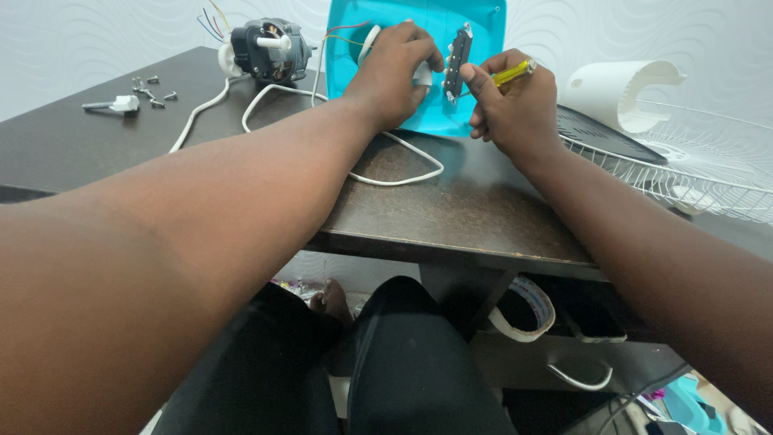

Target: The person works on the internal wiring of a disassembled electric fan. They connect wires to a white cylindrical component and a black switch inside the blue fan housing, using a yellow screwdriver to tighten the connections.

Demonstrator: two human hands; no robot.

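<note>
A dark wooden table [451, 217] carries a turquoise plastic panel [483, 32], a fan motor [270, 50], a white cord [403, 173], loose screws [149, 87] and a white wire guard [708, 173].

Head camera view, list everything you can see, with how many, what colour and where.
Plastic panel: one, turquoise, far table edge.
Switch block: one, dark, on the panel.
Screwdriver: one, yellow handle, in right hand.
Motor: one, dark, far left.
Cable: one, white, looping across table.
Screws: several, grey, left.
Fan guard: one, white wire, right.
Fan housing: one, white, right.
Tape roll: one, under the table.
Table: one, dark brown.
Left hand: on the panel.
Right hand: closed grip on screwdriver.
</note>
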